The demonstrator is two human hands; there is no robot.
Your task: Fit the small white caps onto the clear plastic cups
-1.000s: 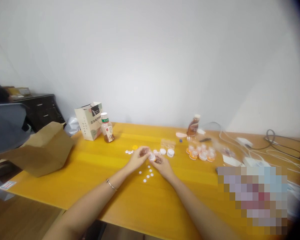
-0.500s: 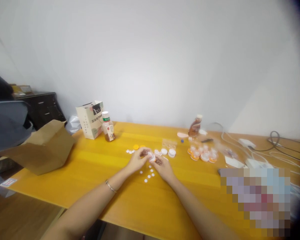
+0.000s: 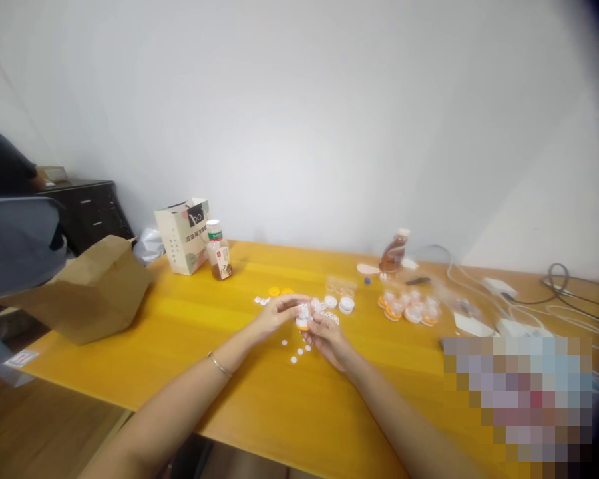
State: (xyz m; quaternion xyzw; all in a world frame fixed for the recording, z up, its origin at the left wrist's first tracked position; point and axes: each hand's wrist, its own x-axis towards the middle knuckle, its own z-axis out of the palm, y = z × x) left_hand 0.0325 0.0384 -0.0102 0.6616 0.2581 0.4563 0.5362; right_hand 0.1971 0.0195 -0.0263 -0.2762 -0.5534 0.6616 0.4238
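Note:
A small white piece with an orange base [image 3: 303, 318] is held up over the middle of the table. My right hand [image 3: 331, 339] is closed around its right side and lower part. From the left, the fingertips of my left hand [image 3: 278, 315] pinch its upper part. Several small white discs [image 3: 293, 359] lie on the table just below the hands. Behind the left hand are yellow round pieces [image 3: 274, 291] and small white parts [image 3: 258, 300]. Larger white round pieces [image 3: 346, 305] lie beyond the right hand. Fingers cover part of the held piece.
Several white-and-orange round pieces [image 3: 393, 310] are grouped to the right. A paper bag [image 3: 180, 239] and a bottle [image 3: 221, 259] stand at the back left, another bottle [image 3: 393, 253] at the back right. Cables [image 3: 509, 309] cross the right side. A brown bag [image 3: 100, 286] sits left.
The held piece has turned more upright, its orange base now showing below. My right hand has shifted slightly lower around it. The view has moved a little.

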